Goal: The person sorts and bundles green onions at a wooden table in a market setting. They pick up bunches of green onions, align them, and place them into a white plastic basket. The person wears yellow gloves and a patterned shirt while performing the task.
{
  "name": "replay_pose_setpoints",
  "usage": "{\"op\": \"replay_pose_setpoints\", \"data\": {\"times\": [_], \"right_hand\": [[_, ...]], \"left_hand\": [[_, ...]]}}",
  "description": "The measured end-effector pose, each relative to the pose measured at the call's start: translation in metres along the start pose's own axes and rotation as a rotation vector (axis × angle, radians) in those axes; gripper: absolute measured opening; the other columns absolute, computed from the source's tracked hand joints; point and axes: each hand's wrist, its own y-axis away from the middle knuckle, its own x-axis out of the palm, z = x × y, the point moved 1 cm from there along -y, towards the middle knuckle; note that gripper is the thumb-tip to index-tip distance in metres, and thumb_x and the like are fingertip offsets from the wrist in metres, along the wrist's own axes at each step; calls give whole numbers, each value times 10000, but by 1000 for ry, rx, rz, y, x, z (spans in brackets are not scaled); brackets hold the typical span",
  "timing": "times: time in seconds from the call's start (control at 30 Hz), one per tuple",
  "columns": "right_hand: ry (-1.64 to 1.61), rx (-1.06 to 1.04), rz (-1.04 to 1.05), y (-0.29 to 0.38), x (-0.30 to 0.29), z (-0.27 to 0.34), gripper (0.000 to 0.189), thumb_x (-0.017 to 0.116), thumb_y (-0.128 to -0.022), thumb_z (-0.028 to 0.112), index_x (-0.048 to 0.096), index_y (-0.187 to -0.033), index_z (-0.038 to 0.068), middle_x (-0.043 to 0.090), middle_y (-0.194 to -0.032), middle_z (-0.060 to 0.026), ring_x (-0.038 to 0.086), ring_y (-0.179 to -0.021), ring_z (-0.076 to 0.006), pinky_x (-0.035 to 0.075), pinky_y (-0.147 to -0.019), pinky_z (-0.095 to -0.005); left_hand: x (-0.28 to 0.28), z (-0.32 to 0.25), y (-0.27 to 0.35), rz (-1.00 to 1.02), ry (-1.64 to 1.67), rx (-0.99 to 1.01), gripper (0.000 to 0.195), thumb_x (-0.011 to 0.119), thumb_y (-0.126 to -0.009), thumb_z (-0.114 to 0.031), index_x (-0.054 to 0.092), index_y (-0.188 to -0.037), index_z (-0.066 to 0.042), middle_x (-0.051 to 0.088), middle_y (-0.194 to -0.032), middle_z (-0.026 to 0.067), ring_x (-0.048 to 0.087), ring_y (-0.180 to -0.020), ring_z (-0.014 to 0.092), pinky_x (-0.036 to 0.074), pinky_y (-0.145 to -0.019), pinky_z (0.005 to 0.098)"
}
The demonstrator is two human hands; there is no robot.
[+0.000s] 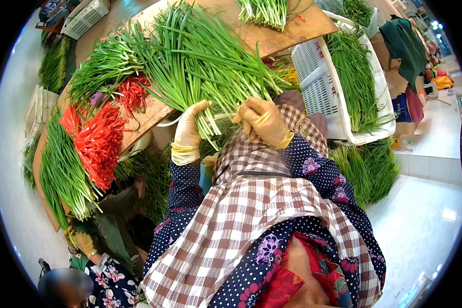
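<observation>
My left hand [191, 125], in a yellowish rubber glove, is closed around the pale stem ends of a small bunch of garlic chives [209, 123]. Their green leaves run up over the wooden table [300, 29]. My right hand [263, 120], gloved alike, pinches a few pale, stringy bits [229, 115] between thumb and fingers, just right of the bunch. Behind both hands a large loose heap of chives [211, 57] covers the table's near edge, stem ends towards me. Red plastic ties [100, 144] hang in a thick bundle off the table edge at the left.
At right stands a white plastic crate [319, 84] full of chives, with tied bundles [365, 169] on the floor below. More chives [273, 11] lie on the far tabletop. At lower left a co-worker's gloved hands [82, 240] hold chives. A checked apron [246, 208] covers my lap.
</observation>
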Motion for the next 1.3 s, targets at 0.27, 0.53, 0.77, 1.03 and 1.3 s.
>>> {"op": "replay_pose_setpoints", "data": {"times": [0.27, 0.53, 0.77, 1.03, 1.3], "right_hand": [[841, -362, 143, 40, -36, -13, 140, 594, -822, 233, 630, -874, 108, 644, -804, -33, 629, -688, -199, 501, -625, -313], [1216, -362, -186, -17, 14, -36, 249, 605, -821, 303, 564, -871, 63, 575, -545, -99, 589, -475, -245, 458, -451, -361], [1073, -231, -95, -12, 9, -35, 173, 546, -841, 221, 542, -761, 67, 567, -535, -98, 590, -483, -244, 447, -436, -362], [1378, -444, -276, -33, 36, -21, 99, 533, -814, 151, 585, -845, 72, 620, -646, -89, 612, -498, -215, 459, -407, -317], [1219, -506, -280, -57, 38, -35, 134, 540, -784, 165, 558, -706, 58, 573, -533, -110, 587, -449, -248, 445, -386, -352]], "left_hand": [[-3, 7, -8, 105, 108, -113, 172, 638, -816, -190, 602, -914, -54, 624, -835, 86, 612, -661, 203, 523, -574, 370], [-1, 6, -15, 217, 80, -100, 198, 633, -831, -112, 588, -996, -12, 636, -831, 71, 587, -601, 124, 505, -531, 275], [-1, 9, -16, 125, 7, -62, 175, 651, -786, -84, 614, -925, 16, 660, -849, 96, 591, -616, 132, 507, -572, 278], [10, 7, -5, 89, 76, -30, 169, 597, -823, -138, 618, -942, -19, 657, -878, 89, 630, -729, 170, 542, -669, 291], [0, 7, -4, 37, 79, -30, 144, 608, -786, -93, 623, -901, -8, 642, -845, 80, 622, -756, 191, 528, -697, 304]]}}
